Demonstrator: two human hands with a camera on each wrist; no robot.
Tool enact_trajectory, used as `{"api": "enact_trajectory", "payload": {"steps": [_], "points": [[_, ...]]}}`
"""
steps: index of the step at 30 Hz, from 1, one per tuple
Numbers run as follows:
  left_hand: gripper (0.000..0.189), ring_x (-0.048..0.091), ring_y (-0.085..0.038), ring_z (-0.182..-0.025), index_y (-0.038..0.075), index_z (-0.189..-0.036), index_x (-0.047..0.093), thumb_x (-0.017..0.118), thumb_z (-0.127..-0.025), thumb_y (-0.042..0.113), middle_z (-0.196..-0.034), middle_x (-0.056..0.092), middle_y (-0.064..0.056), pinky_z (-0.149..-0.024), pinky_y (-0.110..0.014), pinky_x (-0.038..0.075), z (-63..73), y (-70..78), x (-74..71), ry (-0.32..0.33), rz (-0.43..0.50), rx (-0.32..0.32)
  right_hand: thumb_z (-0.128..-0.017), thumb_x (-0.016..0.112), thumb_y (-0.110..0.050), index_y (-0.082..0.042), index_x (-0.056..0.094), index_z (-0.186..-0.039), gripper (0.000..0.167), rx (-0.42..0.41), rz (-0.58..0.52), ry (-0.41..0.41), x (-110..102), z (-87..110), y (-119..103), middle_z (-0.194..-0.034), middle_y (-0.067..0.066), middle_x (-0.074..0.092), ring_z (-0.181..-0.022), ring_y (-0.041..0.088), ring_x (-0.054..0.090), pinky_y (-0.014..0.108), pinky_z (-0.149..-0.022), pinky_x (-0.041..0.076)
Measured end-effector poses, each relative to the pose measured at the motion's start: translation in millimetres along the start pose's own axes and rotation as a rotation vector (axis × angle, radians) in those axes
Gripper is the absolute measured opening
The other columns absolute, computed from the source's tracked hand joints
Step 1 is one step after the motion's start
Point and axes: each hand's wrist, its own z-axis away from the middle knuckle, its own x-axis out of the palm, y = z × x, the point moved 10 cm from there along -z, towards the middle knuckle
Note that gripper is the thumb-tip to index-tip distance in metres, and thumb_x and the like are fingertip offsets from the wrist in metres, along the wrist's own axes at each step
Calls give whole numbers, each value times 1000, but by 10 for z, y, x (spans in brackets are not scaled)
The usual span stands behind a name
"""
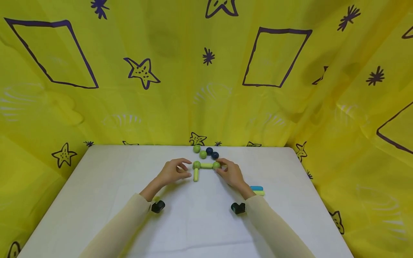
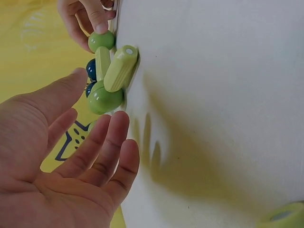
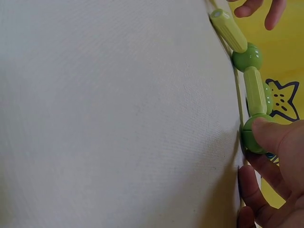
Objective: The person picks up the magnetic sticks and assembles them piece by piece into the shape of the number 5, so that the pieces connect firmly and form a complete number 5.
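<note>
The L-shaped piece sits just right of the left hand [image 1: 173,170], near the middle of the head view: a corner ball [image 1: 196,165] joins a crosswise rod [image 1: 206,166] and a lower rod [image 1: 195,175], with an end ball [image 1: 216,165] at the right. The right hand [image 1: 233,175] pinches that end ball, its thumb on the surface; the left hand is spread in a loose curve, touching nothing.

The parts look light and stiff, probably hard plastic and not fragile. The smooth balls may slip or roll, so a thumb-and-finger pinch round their widest part seems best; the ridged rods should give surer grip. How firmly the joints hold cannot be told.

The balls are glossy, with a visible seam; the pale green rods are matte, grooved lengthwise, with a small disc in the free end. Two loose green balls [image 1: 203,154] and two dark blue balls [image 1: 214,155] lie above the piece, on the desk's [image 1: 113,200] white, faintly woven-looking cover.
</note>
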Motion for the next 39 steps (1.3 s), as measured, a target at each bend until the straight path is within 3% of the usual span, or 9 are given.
{"api": "enact_trajectory", "payload": {"steps": [9, 21, 30, 35, 39], "points": [[45, 72, -22, -81, 4, -130, 67, 82, -88, 15, -102, 73, -14, -74, -38, 57, -81, -12, -114, 40, -18, 19, -95, 76, -17, -14, 68, -133, 39, -4, -2, -1, 6, 13, -23, -122, 9, 71, -74, 15, 58, 31, -68, 49], [51, 68, -31, -85, 3, -138, 61, 79, -91, 16, -118, 67, -24, -79, -45, 56, -457, -23, -266, 131, -110, 46, -95, 75, -17, -16, 67, -133, 39, 2, -4, 11, 15, 48, 3, -121, 7, 71, -73, 14, 57, 29, -66, 48], [49, 67, -33, -88, 2, -139, 60, 75, -94, 15, -123, 66, -24, -82, -46, 55, -742, -82, -183, 135, -124, 60, -95, 76, -17, -16, 68, -133, 39, -14, 5, 24, -13, 50, -4, -119, 7, 72, -73, 13, 58, 29, -64, 47], [45, 66, -31, -82, 0, -134, 64, 76, -92, 10, -118, 68, -25, -79, -46, 55, -812, -55, -157, 173, -160, 104, -93, 78, -17, -16, 69, -130, 38, -41, 26, 47, -35, 45, -15, -118, 7, 73, -72, 12, 59, 29, -64, 45], [44, 66, -33, -86, 1, -134, 64, 76, -92, 10, -119, 69, -23, -81, -48, 54, -852, -62, -130, 173, -186, 88, -93, 77, -16, -15, 69, -130, 38, -48, 14, 41, -28, 46, -15, -119, 7, 73, -71, 12, 58, 28, -63, 46]]}}
